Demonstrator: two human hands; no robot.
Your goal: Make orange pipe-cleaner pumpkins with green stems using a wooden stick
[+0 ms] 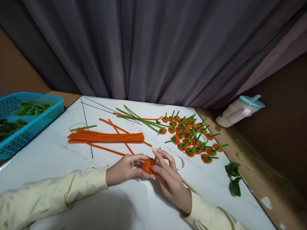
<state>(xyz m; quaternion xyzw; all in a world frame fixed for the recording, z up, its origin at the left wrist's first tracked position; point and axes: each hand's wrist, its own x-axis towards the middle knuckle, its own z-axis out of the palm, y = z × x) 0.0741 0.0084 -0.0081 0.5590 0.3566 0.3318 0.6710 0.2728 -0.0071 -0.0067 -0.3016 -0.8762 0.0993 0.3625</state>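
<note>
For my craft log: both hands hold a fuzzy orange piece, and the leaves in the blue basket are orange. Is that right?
No: the head view shows the leaves in the blue basket are green. The left hand and right hand do hold a fuzzy orange piece.

Dark grey curtains (144, 48) hang in folds behind a white marbled tabletop (208, 177).

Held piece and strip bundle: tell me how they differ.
The held piece is round and ribbed; the strip bundle is long and straight. The held piece is between the left hand and right hand; the strip bundle lies on the table. Both are orange.
</note>
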